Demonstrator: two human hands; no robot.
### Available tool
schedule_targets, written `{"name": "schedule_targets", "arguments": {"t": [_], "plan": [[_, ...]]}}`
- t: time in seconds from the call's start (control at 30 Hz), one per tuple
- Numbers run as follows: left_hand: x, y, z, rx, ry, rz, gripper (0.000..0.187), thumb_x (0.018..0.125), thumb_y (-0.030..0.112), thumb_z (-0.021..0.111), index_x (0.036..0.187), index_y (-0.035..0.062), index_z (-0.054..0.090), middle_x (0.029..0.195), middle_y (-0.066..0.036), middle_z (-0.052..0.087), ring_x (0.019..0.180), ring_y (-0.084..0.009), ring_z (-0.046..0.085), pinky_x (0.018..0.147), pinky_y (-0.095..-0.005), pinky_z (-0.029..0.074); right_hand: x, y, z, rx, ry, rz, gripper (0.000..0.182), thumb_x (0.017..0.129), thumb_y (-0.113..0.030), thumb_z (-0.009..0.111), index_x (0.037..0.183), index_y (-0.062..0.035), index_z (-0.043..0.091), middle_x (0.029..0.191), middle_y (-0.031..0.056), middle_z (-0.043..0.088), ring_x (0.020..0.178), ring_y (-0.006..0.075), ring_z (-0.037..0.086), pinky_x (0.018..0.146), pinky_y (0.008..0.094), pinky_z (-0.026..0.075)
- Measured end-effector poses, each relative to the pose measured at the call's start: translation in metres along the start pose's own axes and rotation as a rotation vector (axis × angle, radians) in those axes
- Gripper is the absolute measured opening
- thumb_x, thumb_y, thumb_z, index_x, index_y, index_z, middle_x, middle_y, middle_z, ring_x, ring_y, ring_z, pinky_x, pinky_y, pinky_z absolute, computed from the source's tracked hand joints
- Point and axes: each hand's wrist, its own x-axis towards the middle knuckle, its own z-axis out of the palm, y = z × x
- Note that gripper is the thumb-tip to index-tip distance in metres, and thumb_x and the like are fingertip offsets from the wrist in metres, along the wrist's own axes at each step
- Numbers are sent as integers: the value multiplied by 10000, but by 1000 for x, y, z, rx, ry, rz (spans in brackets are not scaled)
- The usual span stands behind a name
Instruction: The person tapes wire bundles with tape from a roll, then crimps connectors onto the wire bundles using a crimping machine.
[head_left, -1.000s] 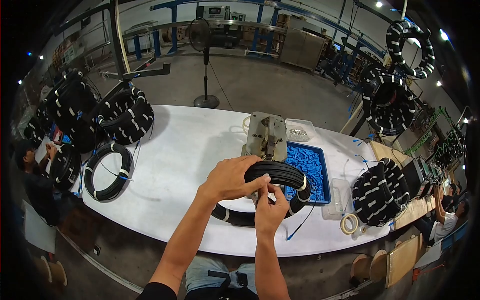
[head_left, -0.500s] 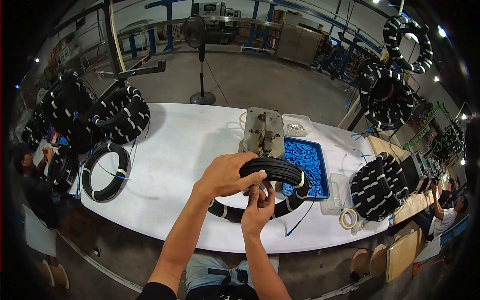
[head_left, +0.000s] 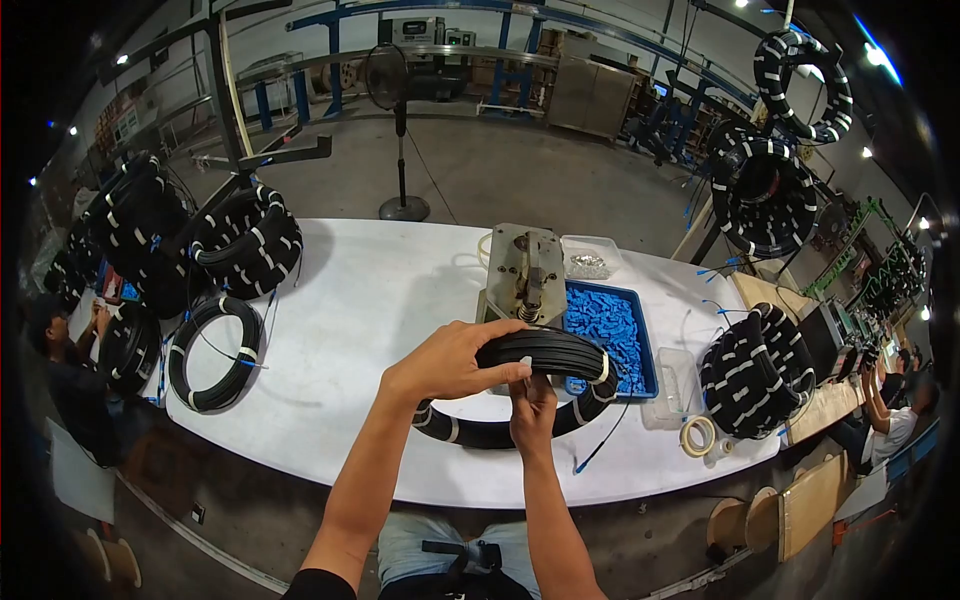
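Observation:
A black cable coil [head_left: 575, 348], bound with pale tape bands, is tilted up off the white table at its far side. My left hand [head_left: 455, 362] grips the raised part, fingers over the top and thumb along the inner side. Inside the ring, my right hand [head_left: 533, 412] reaches up under that same part, fingers curled and partly hidden behind the cable; I cannot tell what they hold. From the coil's right side a loose cable end with a blue connector [head_left: 582, 465] hangs over the table. Just beyond the coil stands a metal bench press [head_left: 520, 265].
Right of the press are a blue tray [head_left: 648, 345] of blue parts, a clear box [head_left: 590, 258] and a tape roll [head_left: 697, 436]. Cable coils stand at left [head_left: 215, 355] and right [head_left: 757, 370]. People sit at both sides; a fan [head_left: 403, 207] stands beyond the table [head_left: 350, 290].
My right hand has moved up and slightly right, its fingers going from below my left thumb to behind the raised cable. My left hand keeps its grip. The view has shifted slightly.

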Motion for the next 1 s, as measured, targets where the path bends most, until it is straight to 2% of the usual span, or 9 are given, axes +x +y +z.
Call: {"name": "schedule_targets", "arguments": {"t": [0.13, 0.23, 0.33, 0.4, 0.47, 0.53, 0.63, 0.83, 1.0], "plan": [[1, -4, 7, -15, -5, 27, 647, 823, 473, 732, 1271, 29, 591, 905, -154, 714, 754, -242, 685, 708, -332, 529, 4, -7, -5, -214, 49, 103, 273, 929, -42, 614, 1187, 40, 583, 1139, 133, 649, 1033, 185, 601, 913, 300, 458], [0, -3, 11, 18, 48, 45, 640, 798, 458, 756, 1260, 43, 604, 946, -156, 718, 844, -243, 692, 784, -330, 528, 8, 2, -5, -112, 134, -38, 327, 873, -47, 683, 1172, 36, 583, 1141, 142, 646, 1050, 234, 624, 937, 339, 468], [-1, -1, 10, -37, 36, 0, 621, 797, 449, 757, 1244, 42, 615, 954, -153, 720, 842, -249, 694, 783, -334, 529, 5, -9, 2, -110, 220, 30, 355, 868, -51, 690, 1192, 31, 571, 1163, 151, 633, 1028, 217, 619, 924, 328, 468], [-2, -4, 11, -31, 60, 25, 610, 799, 444, 755, 1235, 39, 619, 951, -154, 720, 840, -250, 693, 783, -337, 530, 0, -26, -8, -246, 222, 49, 291, 858, -77, 712, 1114, 24, 619, 1068, 131, 667, 917, 175, 632, 817, 301, 496], [-3, -5, 8, -26, 88, 55, 600, 802, 439, 753, 1227, 35, 623, 949, -155, 719, 838, -250, 692, 783, -339, 530, -8, -76, -15, -692, -201, 343, 204, 847, -102, 728, 1000, 19, 664, 921, 98, 686, 777, 134, 621, 687, 279, 497], [-6, -3, 7, -15, 84, 14, 598, 803, 429, 751, 1231, 33, 616, 962, -161, 716, 848, -254, 693, 785, -344, 530, -10, -106, -15, -541, -225, 249, 142, 845, -113, 725, 911, 6, 683, 819, 63, 681, 663, 122, 596, 601, 271, 475], [-6, -8, 13, 6, 150, 111, 634, 797, 509, 710, 1263, 90, 611, 998, -154, 711, 894, -314, 685, 816, -386, 522, 16, -139, -5, -670, -151, -217, 101, 860, -106, 699, 908, -19, 677, 817, 61, 673, 627, 139, 579, 574, 264, 450], [-6, -7, 12, 41, 162, 51, 615, 805, 503, 701, 1239, 76, 616, 1046, -158, 698, 949, -317, 672, 816, -397, 520, 74, -157, 1, -1097, -421, -234, 186, 901, -181, 631, 871, 1, 652, 815, 141, 635, 703, 309, 600, 642, 373, 476], [-8, -7, 14, 90, 155, 24, 631, 815, 532, 680, 1224, 57, 613, 1058, -170, 687, 962, -338, 656, 824, -405, 513, 110, -155, 3, -1069, -600, -113, 224, 908, -204, 585, 881, 6, 657, 878, 170, 642, 843, 367, 606, 746, 433, 470]]}}
